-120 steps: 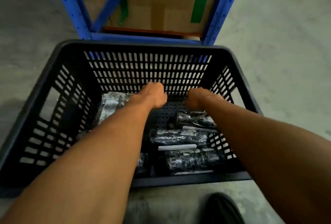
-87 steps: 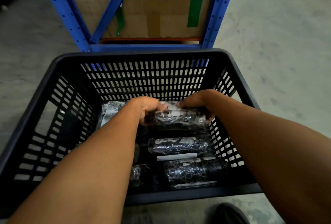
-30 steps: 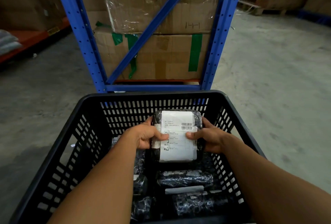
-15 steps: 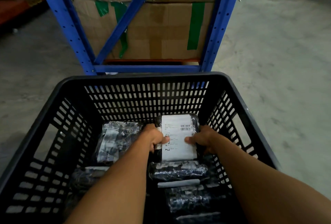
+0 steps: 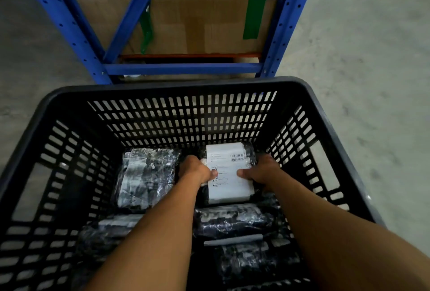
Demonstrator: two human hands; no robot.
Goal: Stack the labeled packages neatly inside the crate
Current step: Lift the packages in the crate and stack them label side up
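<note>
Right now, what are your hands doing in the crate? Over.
Left hand and right hand grip labeled package. Label up, low in crate. Nothing blocking.

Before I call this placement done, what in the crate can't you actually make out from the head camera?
- Label text on the held package: too small to read.
- Whether that package rests on the crate floor: hidden beneath it.
- Fingers of the left hand and right hand: curled behind the package.
- Near-left packages: covered by the forearm, dark.
- Crate's near wall: cut off by the bottom edge.

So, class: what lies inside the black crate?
The crate holds several black plastic-wrapped packages. Both hands, left hand and right hand, grip one with its white label facing up. The forearms cover part of the contents.
</note>
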